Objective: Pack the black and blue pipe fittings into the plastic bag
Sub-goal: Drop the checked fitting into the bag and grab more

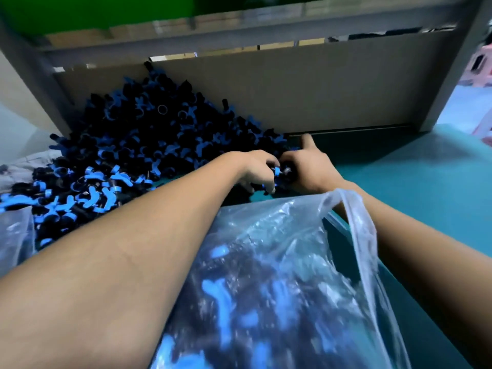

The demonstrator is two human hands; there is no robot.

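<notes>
- I see a large heap of small black pipe fittings with blue winged handles (pixel 127 145) piled on the teal-green tabletop (pixel 415 182), banked against the upright brown cardboard panel (pixel 306 91) at the back left.
- My left hand (pixel 255 169) sits at the heap's near right edge, fingers curled down around a few of those fittings; one blue handle shows between the fingertips.
- My right hand (pixel 308 169) is just beside it, touching the same cluster, index finger stretched toward the cardboard panel. The other fingers seem to curl over fittings, though blur and the left hand hide how many.
- The clear crinkled plastic bag (pixel 279 275) lies open in the foreground between my forearms, at the table's near edge, already holding many black and blue fittings.
- The bag's rim loops over my right wrist.
- A second clear plastic sheet or bag (pixel 13 235) shows at the left edge, beside the heap.
- A grey metal frame (pixel 239 25) runs above the cardboard.
</notes>
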